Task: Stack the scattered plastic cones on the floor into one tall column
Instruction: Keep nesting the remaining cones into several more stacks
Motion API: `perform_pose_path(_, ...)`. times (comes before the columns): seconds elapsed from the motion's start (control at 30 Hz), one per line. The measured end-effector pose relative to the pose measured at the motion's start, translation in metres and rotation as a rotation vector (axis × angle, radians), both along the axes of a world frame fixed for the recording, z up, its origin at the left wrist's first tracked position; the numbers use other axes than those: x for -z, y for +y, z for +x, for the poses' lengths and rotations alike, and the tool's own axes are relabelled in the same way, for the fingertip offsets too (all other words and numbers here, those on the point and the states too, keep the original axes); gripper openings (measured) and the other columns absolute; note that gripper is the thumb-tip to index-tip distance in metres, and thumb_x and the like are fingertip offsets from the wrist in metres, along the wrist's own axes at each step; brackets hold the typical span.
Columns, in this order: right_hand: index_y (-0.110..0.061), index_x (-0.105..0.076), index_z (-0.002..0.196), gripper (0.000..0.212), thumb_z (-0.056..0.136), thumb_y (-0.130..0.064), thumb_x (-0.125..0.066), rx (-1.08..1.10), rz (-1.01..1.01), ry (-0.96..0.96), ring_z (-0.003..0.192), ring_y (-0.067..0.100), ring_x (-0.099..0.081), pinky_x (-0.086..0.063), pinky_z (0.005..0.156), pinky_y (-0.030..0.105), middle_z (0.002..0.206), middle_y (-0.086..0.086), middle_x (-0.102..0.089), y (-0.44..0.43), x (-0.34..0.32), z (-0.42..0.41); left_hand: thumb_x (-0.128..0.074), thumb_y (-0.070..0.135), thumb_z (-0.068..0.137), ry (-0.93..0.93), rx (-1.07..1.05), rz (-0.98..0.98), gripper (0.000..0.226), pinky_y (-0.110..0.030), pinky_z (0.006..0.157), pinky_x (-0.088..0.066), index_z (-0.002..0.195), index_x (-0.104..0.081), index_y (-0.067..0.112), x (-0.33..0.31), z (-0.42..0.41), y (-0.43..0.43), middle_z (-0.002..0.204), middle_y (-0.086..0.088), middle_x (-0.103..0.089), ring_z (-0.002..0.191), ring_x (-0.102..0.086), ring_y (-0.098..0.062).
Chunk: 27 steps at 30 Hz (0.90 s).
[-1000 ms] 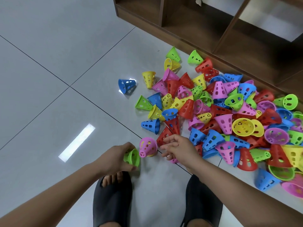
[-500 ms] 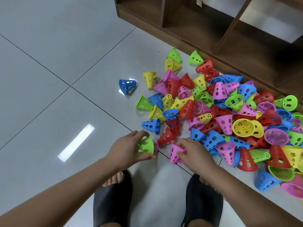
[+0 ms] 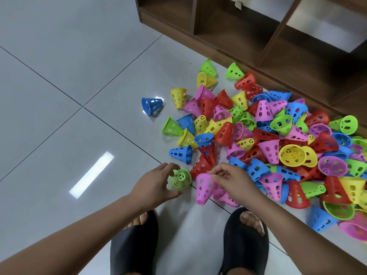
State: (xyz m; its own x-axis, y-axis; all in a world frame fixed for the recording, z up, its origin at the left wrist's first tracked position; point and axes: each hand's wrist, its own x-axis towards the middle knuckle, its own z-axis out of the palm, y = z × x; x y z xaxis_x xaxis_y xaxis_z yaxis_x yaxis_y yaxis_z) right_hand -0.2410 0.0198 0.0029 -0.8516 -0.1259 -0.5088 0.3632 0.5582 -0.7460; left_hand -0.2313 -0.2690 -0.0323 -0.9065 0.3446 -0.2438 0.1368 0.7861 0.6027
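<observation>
Several perforated plastic cones in red, blue, yellow, green and pink lie in a loose pile (image 3: 278, 135) on the grey tiled floor. At the pile's near left edge a green cone (image 3: 181, 178) stands with its narrow end up. My left hand (image 3: 155, 187) curls around it, thumb below and fingers above. My right hand (image 3: 234, 179) pinches the wide rim of a pink cone (image 3: 203, 188), held tilted with its narrow end pointing down towards me. More pink cones (image 3: 228, 198) lie on the floor under that hand.
A lone blue cone (image 3: 152, 104) lies apart to the left of the pile. A dark wooden shelf unit (image 3: 258, 36) runs behind the pile. My feet in black slippers (image 3: 135, 245) stand just behind my hands. Bare tiles (image 3: 69, 96) stretch to the left.
My left hand carried the green cone right and set it upright where a pink cone stood. My right hand took a pink cone off the floor and raised it.
</observation>
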Motion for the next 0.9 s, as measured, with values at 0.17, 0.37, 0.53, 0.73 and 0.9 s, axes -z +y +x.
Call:
perform_pose_path(0.17, -0.013, -0.075, 0.101, 0.01, 0.1, -0.006, -0.068, 0.079, -0.307, -0.129, 0.067, 0.02, -0.062, -0.052, 0.06, 0.032, 0.074, 0.01, -0.067, -0.014, -0.009, -0.002, -0.076, 0.052, 0.081, -0.025, 0.114, -0.039, 0.065, -0.029, 0.08, -0.056, 0.139, -0.05, 0.038, -0.001, -0.013, -0.003, 0.123, 0.016, -0.06, 0.096, -0.061, -0.006)
perform_pose_path(0.37, -0.004, -0.07, 0.107, 0.007, 0.101, -0.003, -0.066, 0.05, -0.35, -0.129, 0.065, 0.017, -0.066, -0.052, 0.056, 0.028, 0.075, 0.013, -0.07, -0.044, -0.004, -0.013, -0.074, 0.021, 0.091, 0.041, 0.19, -0.031, 0.065, -0.037, 0.081, -0.06, 0.147, -0.047, 0.037, 0.001, -0.044, -0.005, 0.125, 0.01, -0.06, 0.095, -0.065, -0.009)
perform_pose_path(0.53, -0.012, -0.069, 0.103, 0.006, 0.1, -0.007, -0.068, 0.041, -0.19, -0.122, 0.065, 0.014, -0.071, -0.051, 0.057, 0.031, 0.077, 0.005, -0.077, -0.049, 0.009, -0.018, -0.063, 0.005, 0.096, 0.08, 0.258, -0.048, 0.075, -0.041, 0.08, -0.059, 0.156, -0.039, 0.042, 0.005, -0.067, -0.007, 0.124, 0.005, -0.058, 0.098, -0.064, -0.017)
perform_pose_path(0.73, -0.023, -0.069, 0.097, 0.01, 0.098, -0.013, -0.068, -0.014, 0.016, -0.061, 0.066, 0.015, -0.075, -0.05, 0.057, 0.023, 0.086, -0.001, -0.076, -0.049, 0.023, -0.013, -0.061, 0.018, 0.101, 0.204, 0.363, -0.179, 0.056, -0.039, 0.073, -0.054, 0.153, -0.047, 0.037, 0.009, -0.083, -0.003, 0.117, -0.002, -0.057, 0.092, -0.059, -0.025)
perform_pose_path(0.9, -0.026, -0.069, 0.103, 0.01, 0.098, -0.018, -0.068, -0.162, 0.185, 0.147, 0.072, -0.005, -0.059, -0.045, 0.069, 0.019, 0.095, -0.015, -0.064, -0.03, 0.015, -0.007, -0.078, 0.023, 0.089, 0.327, 0.269, -0.269, 0.039, -0.04, 0.063, -0.052, 0.123, -0.059, 0.023, 0.019, -0.085, -0.017, 0.104, -0.005, -0.057, 0.083, -0.061, -0.033)
